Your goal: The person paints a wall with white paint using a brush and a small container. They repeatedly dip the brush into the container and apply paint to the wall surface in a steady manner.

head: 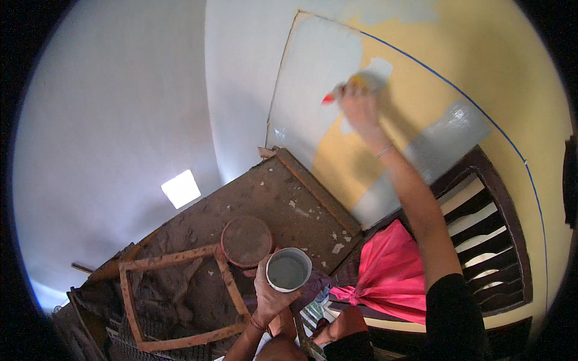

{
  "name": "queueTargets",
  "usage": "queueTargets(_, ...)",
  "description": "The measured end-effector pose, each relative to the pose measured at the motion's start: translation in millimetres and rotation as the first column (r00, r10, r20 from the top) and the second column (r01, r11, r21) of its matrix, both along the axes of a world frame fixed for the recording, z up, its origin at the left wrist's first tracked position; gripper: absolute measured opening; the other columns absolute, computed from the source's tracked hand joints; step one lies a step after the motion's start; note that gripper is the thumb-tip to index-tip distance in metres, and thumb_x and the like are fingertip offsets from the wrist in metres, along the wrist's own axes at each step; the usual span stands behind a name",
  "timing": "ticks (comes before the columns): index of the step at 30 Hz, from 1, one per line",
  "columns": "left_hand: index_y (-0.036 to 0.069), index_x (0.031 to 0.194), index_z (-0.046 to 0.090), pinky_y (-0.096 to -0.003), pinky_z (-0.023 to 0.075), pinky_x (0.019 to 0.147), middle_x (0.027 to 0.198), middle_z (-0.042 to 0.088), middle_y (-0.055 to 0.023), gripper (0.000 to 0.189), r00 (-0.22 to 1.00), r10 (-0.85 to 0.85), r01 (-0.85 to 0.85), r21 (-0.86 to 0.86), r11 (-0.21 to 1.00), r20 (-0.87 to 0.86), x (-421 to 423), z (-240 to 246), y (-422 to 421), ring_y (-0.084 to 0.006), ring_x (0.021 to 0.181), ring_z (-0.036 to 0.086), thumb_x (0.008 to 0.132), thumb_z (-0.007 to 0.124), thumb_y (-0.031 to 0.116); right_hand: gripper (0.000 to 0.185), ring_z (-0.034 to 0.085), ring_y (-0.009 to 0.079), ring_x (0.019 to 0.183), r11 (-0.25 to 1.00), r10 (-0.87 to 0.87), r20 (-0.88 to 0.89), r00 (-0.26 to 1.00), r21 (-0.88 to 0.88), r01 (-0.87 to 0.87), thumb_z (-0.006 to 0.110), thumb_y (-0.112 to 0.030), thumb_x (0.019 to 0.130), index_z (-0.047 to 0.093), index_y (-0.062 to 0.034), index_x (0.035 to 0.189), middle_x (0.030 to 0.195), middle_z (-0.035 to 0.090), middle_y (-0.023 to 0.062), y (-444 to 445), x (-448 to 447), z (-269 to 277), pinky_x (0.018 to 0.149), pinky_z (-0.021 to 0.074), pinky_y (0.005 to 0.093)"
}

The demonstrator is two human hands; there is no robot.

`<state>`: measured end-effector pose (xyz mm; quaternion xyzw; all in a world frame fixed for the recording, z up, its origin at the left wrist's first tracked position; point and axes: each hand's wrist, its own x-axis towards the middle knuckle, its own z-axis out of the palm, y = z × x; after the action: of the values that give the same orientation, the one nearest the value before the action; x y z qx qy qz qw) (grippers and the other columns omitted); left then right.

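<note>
My left hand (267, 295) grips a small white cup (309, 273) partly filled with grey paint (286, 270). It is held low, over the edge of a dusty brown surface. My right hand (359, 106) is raised to the wall, closed around a paintbrush with a red handle end (328, 99) and a yellow part (358, 81). The bristles are blurred and partly hidden by the hand. Around the brush, the yellow wall (336, 155) carries patches of light grey paint (311, 67). A wet, shiny grey patch (456, 118) lies to the right of my forearm.
A dusty brown top (293, 216) with paint flakes lies below the wall. On it are a wooden frame (187, 253) and a round brown lid or container (247, 241). Pink cloth (390, 270) hangs by a dark slatted frame (526, 270). A blue cable-like line (445, 79) crosses the wall.
</note>
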<state>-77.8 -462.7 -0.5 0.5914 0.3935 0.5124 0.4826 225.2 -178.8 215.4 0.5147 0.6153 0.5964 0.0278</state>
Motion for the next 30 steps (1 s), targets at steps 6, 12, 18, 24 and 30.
queueTargets(6,-0.001,0.138,0.047,-0.0385,0.0524,0.103,0.127,0.066,-0.0145,0.093,0.999,-0.001,0.000,0.013,1.000,0.040,13,2,7,-0.0237,0.118,0.066,0.061,0.096,0.014,0.025,0.070,0.0326,0.099,0.850,0.196,0.132,0.972,-0.518,-0.102,0.060,-0.013,0.090,0.068,-0.0024,0.112,0.106,0.072,0.0186,-5,43,-177,0.078,0.0566,0.0435)
queueTargets(12,-0.001,0.138,0.047,-0.0390,0.0529,0.102,0.129,0.066,-0.0156,0.094,0.990,-0.078,0.084,-0.040,0.996,0.121,0,-15,5,-0.0240,0.118,0.066,0.060,0.098,0.016,0.031,0.074,0.0382,0.081,0.927,-0.231,-0.672,0.704,-0.372,-0.051,0.053,-0.024,0.103,0.075,-0.0077,0.089,0.094,0.073,0.0239,22,32,-35,0.068,0.0578,0.0524)
queueTargets(18,0.000,0.139,0.047,-0.0396,0.0536,0.102,0.127,0.067,-0.0161,0.094,0.998,0.003,-0.003,0.006,1.000,0.057,-5,-3,1,-0.0250,0.118,0.067,0.061,0.097,0.016,0.019,0.071,0.0323,0.082,0.991,0.136,-0.200,0.970,0.020,-0.134,0.056,-0.019,0.098,0.066,-0.0075,0.108,0.097,0.069,0.0149,0,22,16,0.061,0.0578,0.0443)
queueTargets(24,0.000,0.140,0.047,-0.0395,0.0528,0.103,0.130,0.066,-0.0163,0.094,0.998,-0.028,0.029,-0.020,0.999,0.052,-3,-2,3,-0.0244,0.120,0.066,0.061,0.097,0.015,0.024,0.072,0.0336,0.099,0.782,0.154,0.199,0.968,-0.624,0.004,0.061,-0.014,0.091,0.065,-0.0005,0.111,0.109,0.071,0.0236,-9,31,-188,0.076,0.0582,0.0437)
queueTargets(30,0.001,0.139,0.047,-0.0397,0.0510,0.106,0.131,0.066,-0.0164,0.093,0.998,-0.018,0.017,0.008,1.000,0.064,-9,3,2,-0.0237,0.121,0.065,0.062,0.097,0.014,0.020,0.074,0.0359,0.094,0.822,-0.327,-0.395,0.858,-0.566,0.053,0.057,-0.016,0.099,0.071,-0.0051,0.109,0.100,0.075,0.0203,19,31,-79,0.077,0.0593,0.0468)
